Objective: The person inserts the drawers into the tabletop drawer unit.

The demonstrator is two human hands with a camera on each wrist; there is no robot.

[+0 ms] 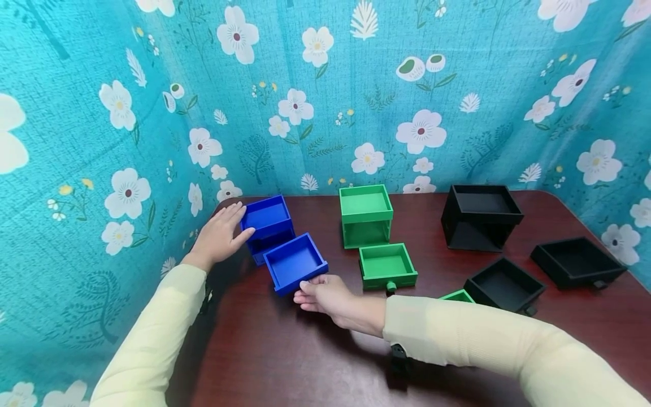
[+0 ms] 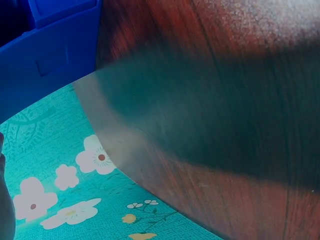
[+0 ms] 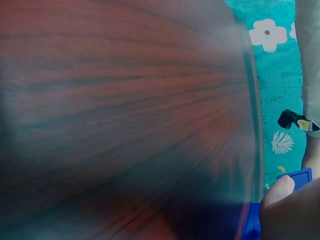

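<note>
A: Right hand (image 1: pixel 328 295), its state?
B: Pinching the front of the blue drawer (image 1: pixel 292 263), thumb on top, fingers lower down. Left hand (image 1: pixel 216 234): fingers straight, resting on the left edge of the blue cabinet (image 1: pixel 267 217), thumb spread from the rest.
A: Other entries, by size?
B: Floral cloth (image 1: pixel 325 85), turquoise with white blossoms, hanging behind the worktop (image 1: pixel 244 356) and along its left side. Worktop, dark reddish-brown, streaked grain. Right sleeve (image 1: pixel 458 328), cream, reaching in from the lower right.
A: Cabinets?
B: Three, in a row towards the far edge: the blue cabinet at left, a green cabinet (image 1: pixel 366 202) in the middle, a black cabinet (image 1: pixel 485 200) at right. Each with a shallow recessed top.
A: Drawers?
B: Blue drawer, askew just before the blue cabinet; contact between them cannot be told. Two black, the outer black drawer (image 1: pixel 578 260) near the right edge, the inner black drawer (image 1: pixel 504 281) turned at an angle. Front green drawer (image 1: pixel 388 263), before the green cabinet. Second green drawer (image 1: pixel 460 295), mostly hidden by the right sleeve.
A: Smallest?
B: Green knob (image 1: pixel 391 286), round, on the front green drawer.
</note>
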